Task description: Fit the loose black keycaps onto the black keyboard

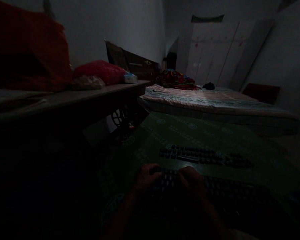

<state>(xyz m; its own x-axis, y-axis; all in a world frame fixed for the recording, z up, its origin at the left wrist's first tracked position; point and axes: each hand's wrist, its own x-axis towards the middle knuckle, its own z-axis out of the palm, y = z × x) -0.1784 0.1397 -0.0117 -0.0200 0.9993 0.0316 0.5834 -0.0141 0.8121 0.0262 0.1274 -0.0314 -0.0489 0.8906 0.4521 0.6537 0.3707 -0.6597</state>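
A black computer keyboard (235, 190) lies on the green sheet (150, 143), its near side lost in the dark. My left hand (147, 177) is at the keyboard's left end, fingers curled around its corner with the thumb over the top. Farther right, my right hand (192, 179) rests on the keys with its fingers bent and pressed together; whatever may be between the fingertips is hidden. Just beyond the keyboard, loose black keycaps (192, 155) lie in rows on the sheet, a long bar-shaped one among them.
On the left stands a table (90, 95) holding an orange bag (32, 50), a red bag (100, 70) and a small white-blue pack (130, 78). Beneath it is a spoked wheel (117, 117). A bed (215, 100) with a patterned blanket (175, 79) and a white wardrobe (212, 53) fill the back.
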